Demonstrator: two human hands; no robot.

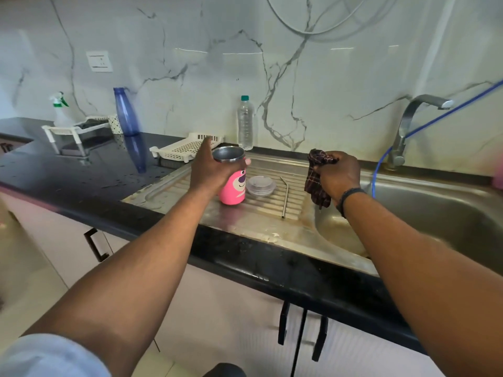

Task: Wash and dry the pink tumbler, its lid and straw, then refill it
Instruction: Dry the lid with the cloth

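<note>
Seemingly washed, the pink tumbler is gripped by the left hand; a checked cloth is clutched by the right hand; drying and refilling remain.

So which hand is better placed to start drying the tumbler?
The right hand: it already grips the dark checked cloth, level with the pink tumbler. The left hand holds the tumbler upright on the drainboard, mouth open, so it is likely better kept steadying.
</note>
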